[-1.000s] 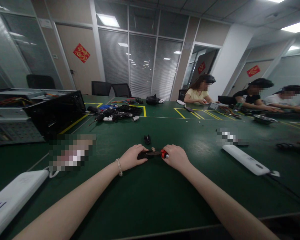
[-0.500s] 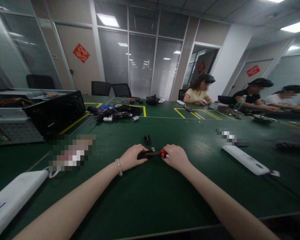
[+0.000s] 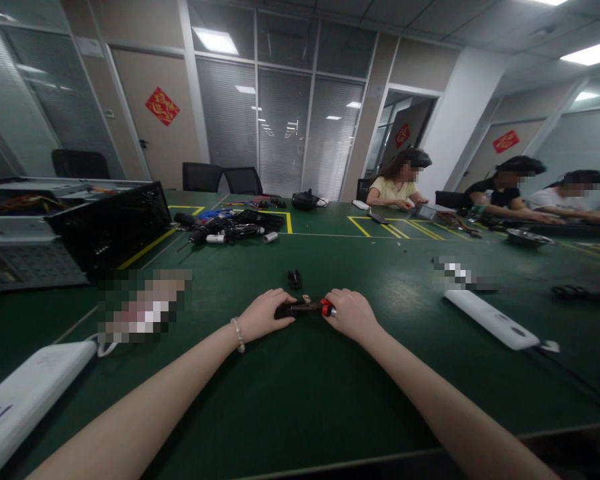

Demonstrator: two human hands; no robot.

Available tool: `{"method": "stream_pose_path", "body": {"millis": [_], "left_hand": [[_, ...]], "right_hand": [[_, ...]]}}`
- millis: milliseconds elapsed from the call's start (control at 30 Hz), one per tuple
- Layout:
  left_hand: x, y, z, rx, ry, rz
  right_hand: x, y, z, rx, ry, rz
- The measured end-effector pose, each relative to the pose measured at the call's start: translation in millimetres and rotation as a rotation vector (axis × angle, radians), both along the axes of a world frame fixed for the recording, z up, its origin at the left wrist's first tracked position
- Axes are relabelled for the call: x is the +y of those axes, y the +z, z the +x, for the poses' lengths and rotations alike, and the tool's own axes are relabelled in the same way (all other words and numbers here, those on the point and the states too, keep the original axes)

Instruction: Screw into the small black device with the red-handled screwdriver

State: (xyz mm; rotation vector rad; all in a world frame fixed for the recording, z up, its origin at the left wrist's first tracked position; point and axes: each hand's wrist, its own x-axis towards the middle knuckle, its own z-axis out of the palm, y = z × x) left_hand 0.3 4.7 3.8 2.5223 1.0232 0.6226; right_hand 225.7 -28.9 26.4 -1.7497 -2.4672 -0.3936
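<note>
Just above the green table, my left hand (image 3: pixel 266 316), with a beaded bracelet at the wrist, pinches a small black part (image 3: pixel 284 311) between thumb and fingers. My right hand (image 3: pixel 351 313) is closed around a red-handled tool (image 3: pixel 326 308) that looks like pliers; its grip is mostly hidden in the palm. The tool's dark end points left and meets the black part between the hands. A small pale scrap (image 3: pixel 306 299) shows just behind that spot. Beyond it lies a small coiled black cable (image 3: pixel 294 279).
An opened computer case (image 3: pixel 110 227) stands at the left. White power banks lie at the near left (image 3: pixel 35 393) and right (image 3: pixel 490 319). A heap of black parts and cables (image 3: pixel 235 228) sits farther back. Several people work at the far right, near a metal bowl (image 3: pixel 530 239).
Both hands and the items in them stay almost in place. At the far right, one person's hands have shifted slightly.
</note>
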Motion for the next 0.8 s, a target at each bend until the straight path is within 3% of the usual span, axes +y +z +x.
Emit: {"method": "stream_pose_path", "body": {"millis": [800], "left_hand": [[-0.4, 1.2, 0.0, 0.001, 0.001, -0.003]], "right_hand": [[-0.5, 0.4, -0.3, -0.010, -0.006, -0.007]]}}
